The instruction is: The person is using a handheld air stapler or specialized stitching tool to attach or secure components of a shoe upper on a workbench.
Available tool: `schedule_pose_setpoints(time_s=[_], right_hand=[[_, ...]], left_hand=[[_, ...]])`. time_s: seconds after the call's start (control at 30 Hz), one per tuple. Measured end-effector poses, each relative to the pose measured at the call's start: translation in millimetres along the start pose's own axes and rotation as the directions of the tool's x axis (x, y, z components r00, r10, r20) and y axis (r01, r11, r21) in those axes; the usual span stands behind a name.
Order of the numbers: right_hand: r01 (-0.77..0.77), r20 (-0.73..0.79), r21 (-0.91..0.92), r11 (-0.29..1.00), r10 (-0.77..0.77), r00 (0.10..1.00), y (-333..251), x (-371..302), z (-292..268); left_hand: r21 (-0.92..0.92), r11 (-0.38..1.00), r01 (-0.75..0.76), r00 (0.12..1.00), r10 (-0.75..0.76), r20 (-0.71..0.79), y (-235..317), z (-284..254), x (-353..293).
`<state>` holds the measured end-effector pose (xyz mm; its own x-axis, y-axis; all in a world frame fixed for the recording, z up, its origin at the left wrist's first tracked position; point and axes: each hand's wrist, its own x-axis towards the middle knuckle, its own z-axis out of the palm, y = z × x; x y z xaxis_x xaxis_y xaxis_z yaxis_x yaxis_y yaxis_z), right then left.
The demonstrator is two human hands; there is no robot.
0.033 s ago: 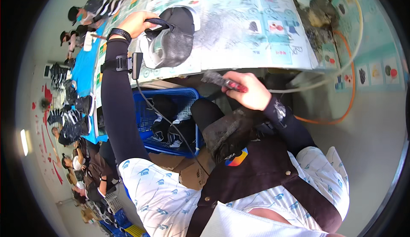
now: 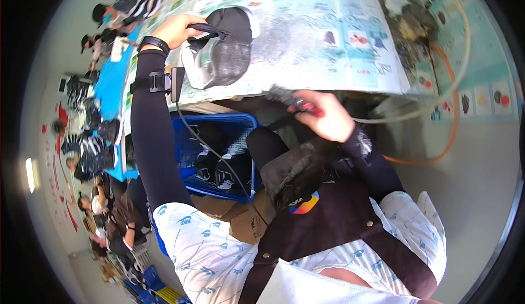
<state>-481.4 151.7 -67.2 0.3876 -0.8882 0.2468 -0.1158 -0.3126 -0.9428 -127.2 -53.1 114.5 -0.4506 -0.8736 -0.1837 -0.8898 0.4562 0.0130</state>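
A black and grey shoe [image 2: 232, 55] with a white sole rests near the table's front edge at the left. My left hand [image 2: 174, 32] is closed round a black strap or loop at the shoe's near-left end. Off to the right, just in front of the table edge, my right hand [image 2: 328, 117] grips a red-handled tool [image 2: 284, 97] with a dark grey head. The head is blurred, so its exact kind is unclear. A pale hose [image 2: 399, 119] comes out behind this hand. The tool and the shoe are apart.
A paper-covered table [image 2: 328, 58] spans the front, dusted grey beside the shoe. Below it, a blue basket [image 2: 249, 123] holds several black-and-white shoes. An orange hose [image 2: 454, 123] hangs at the right. A cable [image 2: 205, 145] hangs from my left forearm. Other people and shoes line the left.
My right hand with the red-handled tool has shifted slightly right and nearer to me. My left hand keeps its hold on the shoe's strap. The whole view has shifted slightly.
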Motion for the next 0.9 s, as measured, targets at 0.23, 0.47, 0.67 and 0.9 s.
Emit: schedule_pose_setpoints(time_s=[0.23,0.47,0.67,0.9], right_hand=[[-0.235,-0.444,-0.701,0.674,-0.154,0.883,23.4,33.8,-115.1],[-0.154,-0.369,-0.858,0.491,-0.379,0.848,37.2,50.8,-117.0],[-0.046,-0.277,-0.787,0.615,-0.286,0.917,6.0,38.6,-59.5],[0.032,-0.212,-0.800,0.599,-0.333,0.919,6.9,29.1,-52.5]], left_hand=[[-0.271,0.945,0.182,0.928,-0.256,-0.270,-21.1,-28.3,-156.1],[-0.932,0.256,0.258,0.804,-0.591,0.060,42.3,32.5,-245.3],[-0.965,0.191,0.181,0.843,-0.535,0.052,76.0,50.1,-280.1],[-0.966,0.170,0.193,0.823,-0.564,0.065,92.6,47.5,-291.2]])
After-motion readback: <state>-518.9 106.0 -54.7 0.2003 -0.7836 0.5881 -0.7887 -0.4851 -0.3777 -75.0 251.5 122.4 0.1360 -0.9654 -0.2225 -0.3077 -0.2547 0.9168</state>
